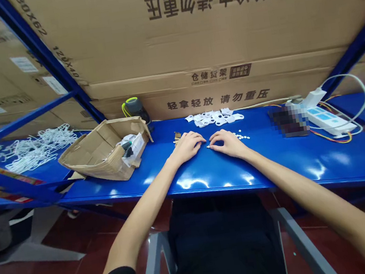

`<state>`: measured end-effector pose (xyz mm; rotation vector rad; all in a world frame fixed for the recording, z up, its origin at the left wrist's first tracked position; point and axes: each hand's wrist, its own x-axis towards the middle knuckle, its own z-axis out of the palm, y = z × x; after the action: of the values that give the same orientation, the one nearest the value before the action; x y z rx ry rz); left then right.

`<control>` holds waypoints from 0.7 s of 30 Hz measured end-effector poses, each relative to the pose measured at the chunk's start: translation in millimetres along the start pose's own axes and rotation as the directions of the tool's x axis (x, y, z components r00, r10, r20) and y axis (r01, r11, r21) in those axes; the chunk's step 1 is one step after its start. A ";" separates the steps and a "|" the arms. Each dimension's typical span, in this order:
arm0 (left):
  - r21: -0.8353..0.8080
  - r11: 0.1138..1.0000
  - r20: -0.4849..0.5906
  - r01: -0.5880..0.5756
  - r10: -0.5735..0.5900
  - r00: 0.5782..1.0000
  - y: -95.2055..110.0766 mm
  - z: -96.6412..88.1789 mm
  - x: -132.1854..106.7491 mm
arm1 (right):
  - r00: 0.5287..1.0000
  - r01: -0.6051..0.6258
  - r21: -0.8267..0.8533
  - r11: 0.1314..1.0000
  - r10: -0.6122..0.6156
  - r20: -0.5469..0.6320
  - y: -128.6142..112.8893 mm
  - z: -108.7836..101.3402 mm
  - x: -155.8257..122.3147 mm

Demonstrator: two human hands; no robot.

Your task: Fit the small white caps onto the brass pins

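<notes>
My right hand (228,143) is closed in a pinch, with a tiny white piece (208,147) at its fingertips, too small to name. Facing it, my left hand (188,147) rests low over the blue tabletop with fingers curled together; whatever they hold, if anything, is hidden. Small brass-coloured pieces (177,136) lie just beyond the left hand, partly covered by it. Several small white round bits (244,137) are scattered beside the right hand. Behind both hands spreads a pile of flat white plastic parts with holes (213,117).
An open cardboard box (93,161) with tools and white packets stands left, a dark bottle (137,108) behind it. White hook-like parts (38,147) pile up further left. A white power strip (327,120) with cables and a blurred-out dark object (288,121) lie right.
</notes>
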<state>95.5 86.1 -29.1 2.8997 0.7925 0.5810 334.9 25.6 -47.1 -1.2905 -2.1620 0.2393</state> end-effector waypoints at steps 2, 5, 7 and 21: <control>0.010 1.000 -0.019 0.018 -0.018 1.000 -0.9 4.2 -0.1 | 1.000 0.007 0.001 1.000 -0.007 0.009 -1.3 -0.4 -0.5; 0.040 0.998 -0.032 0.056 -0.055 0.998 -3.1 11.1 0.6 | 1.000 -0.007 -0.035 0.999 0.007 0.017 -3.2 -2.0 -0.9; 0.069 0.995 -0.036 0.076 -0.073 0.997 -3.9 15.1 1.1 | 1.000 -0.029 -0.118 0.993 0.030 0.008 -3.2 -3.0 -0.9; 0.037 0.984 0.022 0.173 -0.174 0.984 -6.6 23.8 -0.3 | 0.982 -0.125 -0.358 0.925 0.166 0.087 13.5 6.9 -2.8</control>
<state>101.1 92.2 -52.3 2.8232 1.0491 0.5160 341.9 31.2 -59.7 -1.6774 -2.2800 -0.0186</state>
